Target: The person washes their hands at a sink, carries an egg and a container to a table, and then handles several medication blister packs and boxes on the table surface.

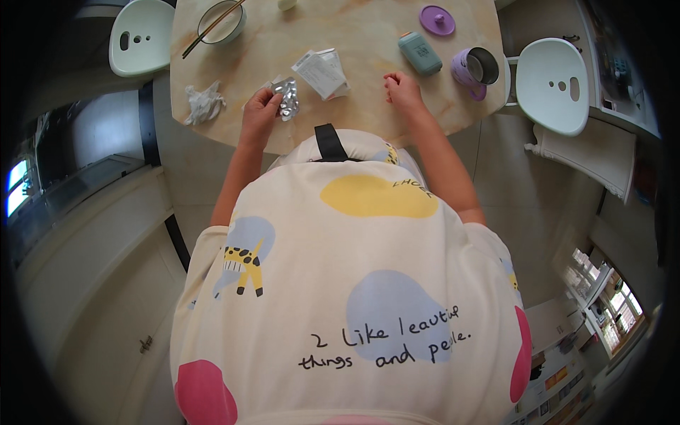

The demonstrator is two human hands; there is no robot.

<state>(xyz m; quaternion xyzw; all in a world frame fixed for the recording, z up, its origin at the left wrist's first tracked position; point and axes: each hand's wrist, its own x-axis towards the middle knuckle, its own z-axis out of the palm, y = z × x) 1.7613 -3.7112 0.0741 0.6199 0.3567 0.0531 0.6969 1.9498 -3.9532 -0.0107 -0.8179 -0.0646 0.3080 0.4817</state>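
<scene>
My left hand (260,114) grips a silver blister pack (288,99) by its left edge, near the front of the marbled table (361,119). Part of a pale packet or paper shows behind those fingers. To the right of the blister pack lie white printed packets (322,74), overlapping each other. My right hand (402,91) rests at the table with its fingers curled in; whether something small is inside them cannot be seen. Just beyond it lies a grey-green case (420,53) with an orange end. A crumpled white tissue (204,103) is left of my left hand.
A bowl (222,22) with chopsticks (212,29) across it stands at the far left. On the right are a purple mug (474,69) with a steel inside and a purple lid (437,20). White chairs (142,37) flank the table, the other (552,85) at right.
</scene>
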